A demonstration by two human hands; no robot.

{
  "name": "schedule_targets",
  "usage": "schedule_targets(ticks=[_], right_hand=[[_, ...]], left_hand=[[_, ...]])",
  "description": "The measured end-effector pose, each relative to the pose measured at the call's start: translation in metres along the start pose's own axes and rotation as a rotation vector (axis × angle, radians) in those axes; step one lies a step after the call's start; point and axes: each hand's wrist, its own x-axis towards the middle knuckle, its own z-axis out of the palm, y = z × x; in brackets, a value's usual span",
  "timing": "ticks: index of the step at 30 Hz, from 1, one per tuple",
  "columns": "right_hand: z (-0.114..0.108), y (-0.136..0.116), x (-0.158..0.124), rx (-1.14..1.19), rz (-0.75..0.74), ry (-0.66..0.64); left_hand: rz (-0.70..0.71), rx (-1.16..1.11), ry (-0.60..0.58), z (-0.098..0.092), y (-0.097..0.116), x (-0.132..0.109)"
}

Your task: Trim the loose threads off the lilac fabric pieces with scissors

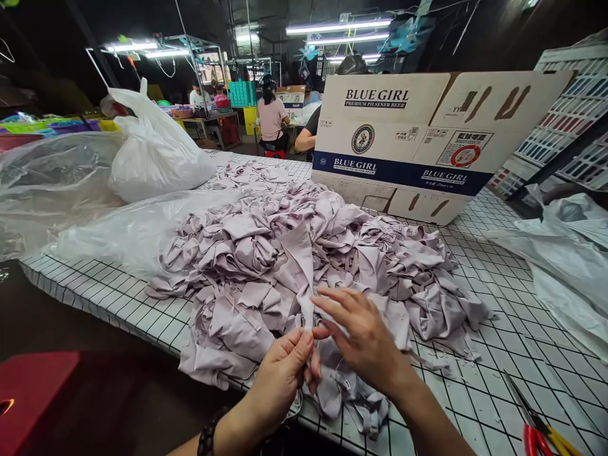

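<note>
A heap of cloth pieces [304,266] lies mid-table [498,329], the two hands [332,354] at its near edge. A cardboard box [427,139] stands behind it, plastic bags [152,152] to its left, more plastic [570,266] on the right, scissors [541,424] at the near right corner.

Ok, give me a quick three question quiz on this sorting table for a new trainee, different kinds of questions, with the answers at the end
1. True or false: both hands grip the same strip of lilac fabric.
2. What lies at the table's right near corner? A) scissors B) a tape roll C) a stapler
3. Fill in: the brand printed on the cardboard box behind the fabric pile is ____.

Key
1. True. The left hand and right hand meet on one strip, pinched in the fingers.
2. A. The red and yellow handled scissors lie on the gridded tablecloth.
3. Blue Girl.
</note>
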Motion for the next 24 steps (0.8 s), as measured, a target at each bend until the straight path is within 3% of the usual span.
schedule_targets(ticks=[4,8,10,13,15,19,21,24], right_hand=[[0.024,0.004,0.021,0.066,-0.107,0.006],[0.019,0.001,0.024,0.121,-0.113,0.115],[0.014,-0.001,0.021,0.131,-0.113,0.166],[0.012,-0.004,0.014,0.076,-0.1,0.214],[0.017,-0.008,0.012,0.017,-0.09,0.256],[0.031,-0.022,0.014,-0.002,-0.05,0.318],[0.033,-0.023,0.012,0.046,-0.02,0.282],[0.014,0.001,-0.02,0.061,0.18,0.157]], left_hand=[[0.045,0.094,-0.025,-0.009,0.004,0.003],[0.076,0.163,-0.087,-0.013,0.01,0.008],[0.196,0.292,-0.043,-0.011,0.016,0.01],[0.492,0.527,0.118,-0.004,0.026,0.012],[0.592,0.609,0.177,0.001,0.032,0.013],[0.407,0.459,0.022,0.005,0.035,0.018],[0.32,0.347,-0.047,0.006,0.034,0.023],[0.317,0.309,-0.039,0.008,0.034,0.029]])
